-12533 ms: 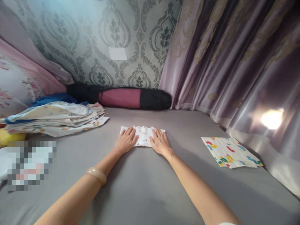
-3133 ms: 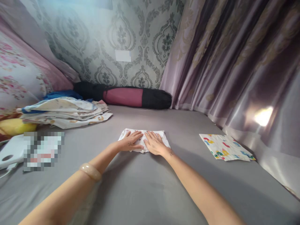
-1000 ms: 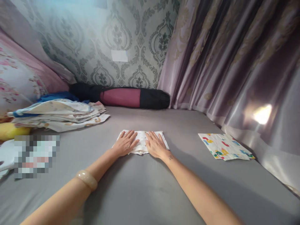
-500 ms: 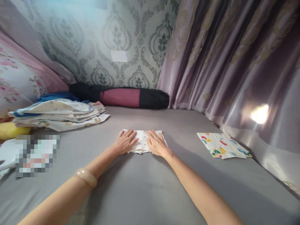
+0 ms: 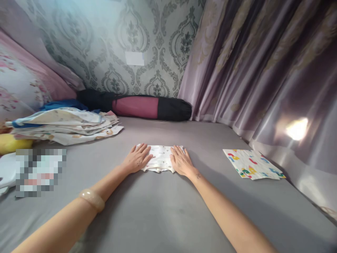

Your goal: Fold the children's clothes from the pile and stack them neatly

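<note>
A small, soft white cloth with tiny printed marks lies on the smooth grey sheet, in front of the person. The left hand rests flat on its left end, the right hand on its right end, fingers a little spread. Pressing both ends likely makes it lie smooth and stops it sliding. Its long way runs left to right, from hand to hand. Its bumpy edge faces the person; its straighter edge faces the long black and dark pink cloth bag.
</note>
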### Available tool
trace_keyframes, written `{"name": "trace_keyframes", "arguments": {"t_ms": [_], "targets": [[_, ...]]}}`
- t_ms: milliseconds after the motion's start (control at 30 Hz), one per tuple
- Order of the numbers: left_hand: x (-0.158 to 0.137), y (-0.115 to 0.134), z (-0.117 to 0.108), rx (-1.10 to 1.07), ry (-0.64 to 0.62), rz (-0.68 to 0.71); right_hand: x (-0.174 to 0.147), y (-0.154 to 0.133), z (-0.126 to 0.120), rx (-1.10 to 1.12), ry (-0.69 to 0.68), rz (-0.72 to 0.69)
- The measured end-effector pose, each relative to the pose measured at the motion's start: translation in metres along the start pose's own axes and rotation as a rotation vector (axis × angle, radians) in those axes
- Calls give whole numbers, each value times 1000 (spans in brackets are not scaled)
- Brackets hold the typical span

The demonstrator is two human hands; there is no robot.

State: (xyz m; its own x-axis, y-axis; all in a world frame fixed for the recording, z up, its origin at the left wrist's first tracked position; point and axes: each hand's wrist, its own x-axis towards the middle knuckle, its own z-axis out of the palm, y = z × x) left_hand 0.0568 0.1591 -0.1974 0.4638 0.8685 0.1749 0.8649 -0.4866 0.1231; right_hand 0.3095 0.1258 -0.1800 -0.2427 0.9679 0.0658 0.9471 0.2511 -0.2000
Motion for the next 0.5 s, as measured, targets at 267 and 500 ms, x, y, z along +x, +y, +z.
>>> {"name": "trace_keyframes", "arguments": {"t_ms": [267,500], "targets": [[1,3,-5,14,-1,11,1,1,-6,15,-59,2],[-4,-10,-11,-21,26,10,-1,16,-20,-43,-21,10]]}}
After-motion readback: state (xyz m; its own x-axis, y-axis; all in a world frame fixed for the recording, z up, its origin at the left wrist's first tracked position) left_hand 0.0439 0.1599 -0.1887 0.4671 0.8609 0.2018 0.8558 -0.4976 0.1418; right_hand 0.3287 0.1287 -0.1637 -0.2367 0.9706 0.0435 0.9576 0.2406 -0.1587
